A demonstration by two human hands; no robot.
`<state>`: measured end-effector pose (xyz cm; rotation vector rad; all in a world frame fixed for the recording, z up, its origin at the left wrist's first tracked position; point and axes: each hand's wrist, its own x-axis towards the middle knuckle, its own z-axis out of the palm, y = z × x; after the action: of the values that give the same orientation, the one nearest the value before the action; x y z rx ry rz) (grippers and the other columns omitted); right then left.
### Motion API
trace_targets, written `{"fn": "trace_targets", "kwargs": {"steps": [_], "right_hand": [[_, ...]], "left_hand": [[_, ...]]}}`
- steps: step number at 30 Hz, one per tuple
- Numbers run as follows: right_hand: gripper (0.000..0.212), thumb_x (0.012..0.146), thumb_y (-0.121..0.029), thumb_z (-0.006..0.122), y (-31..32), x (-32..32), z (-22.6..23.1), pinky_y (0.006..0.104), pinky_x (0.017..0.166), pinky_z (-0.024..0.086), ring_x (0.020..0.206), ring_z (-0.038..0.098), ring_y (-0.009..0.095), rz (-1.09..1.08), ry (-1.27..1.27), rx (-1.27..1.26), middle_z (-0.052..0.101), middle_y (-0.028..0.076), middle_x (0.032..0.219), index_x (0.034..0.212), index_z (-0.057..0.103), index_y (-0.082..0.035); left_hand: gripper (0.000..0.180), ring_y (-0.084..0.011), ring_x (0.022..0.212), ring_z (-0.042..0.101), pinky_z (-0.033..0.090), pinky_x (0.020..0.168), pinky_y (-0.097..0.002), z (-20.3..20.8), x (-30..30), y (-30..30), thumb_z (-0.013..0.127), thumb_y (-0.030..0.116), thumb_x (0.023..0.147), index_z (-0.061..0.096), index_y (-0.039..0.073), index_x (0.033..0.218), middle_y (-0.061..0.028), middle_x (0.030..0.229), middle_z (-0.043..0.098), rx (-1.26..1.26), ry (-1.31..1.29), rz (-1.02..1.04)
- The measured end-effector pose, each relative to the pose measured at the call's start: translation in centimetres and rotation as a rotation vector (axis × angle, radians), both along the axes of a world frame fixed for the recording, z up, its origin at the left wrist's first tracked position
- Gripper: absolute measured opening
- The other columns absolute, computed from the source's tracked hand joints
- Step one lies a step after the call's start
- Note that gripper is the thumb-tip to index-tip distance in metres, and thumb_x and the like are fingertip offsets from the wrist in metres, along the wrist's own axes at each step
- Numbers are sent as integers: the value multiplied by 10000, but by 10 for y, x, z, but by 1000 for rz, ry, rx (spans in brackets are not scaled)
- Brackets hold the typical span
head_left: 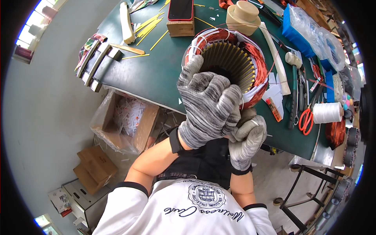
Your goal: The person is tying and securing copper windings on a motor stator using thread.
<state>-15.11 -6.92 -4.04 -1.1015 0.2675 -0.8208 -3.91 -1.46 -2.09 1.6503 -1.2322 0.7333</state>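
Note:
A motor stator stands on the green table, its copper windings and white insulation around a slotted core. White cord loops bind part of the winding ring. My left hand, in a grey striped glove, covers the stator's near side. Its index finger reaches up to the winding rim, while the other fingers are curled; whatever they hold is hidden. Just below the stator, at the table edge, my right hand is gloved too, with fingers pressed together. A short white strand shows across it, but what it grips I cannot make out.
A phone rests on a wooden block beside yellow sticks. At right lie a mallet, red-handled scissors, a white cord spool and a blue bin. A scrap box sits below the table's left edge.

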Motion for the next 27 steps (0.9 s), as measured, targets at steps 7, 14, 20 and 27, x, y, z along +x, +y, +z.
{"fn": "trace_targets", "kwargs": {"steps": [7,14,20,27], "right_hand": [[462,904,-439,473,-3,-7,22,188,340,201,391,248,43,332,-203,513,373,12,551,647,402,-62],[433,895,-417,498,1,6,-16,206,349,245,387,332,75,-100,-58,-164,389,1,519,638,408,-80],[437,866,-450,536,-3,3,-11,152,341,307,367,289,46,50,-54,65,338,-26,512,652,375,-105],[413,854,-468,538,-1,2,-10,147,362,360,390,306,36,13,-16,127,400,-22,538,674,403,-121]], "left_hand": [[300,-258,830,537,346,908,-528,7,-4,8,594,221,594,607,71,853,-72,861,527,236,-105,114],[344,-270,933,499,329,957,-455,18,9,22,619,161,692,568,79,1022,-68,913,520,230,-26,-173],[346,-210,1070,485,356,951,-338,4,40,77,489,-35,766,541,38,1100,-88,1105,528,12,262,61],[255,-279,987,520,394,903,-390,38,55,61,597,66,749,625,72,1002,-101,1014,580,359,-106,-119]]}}
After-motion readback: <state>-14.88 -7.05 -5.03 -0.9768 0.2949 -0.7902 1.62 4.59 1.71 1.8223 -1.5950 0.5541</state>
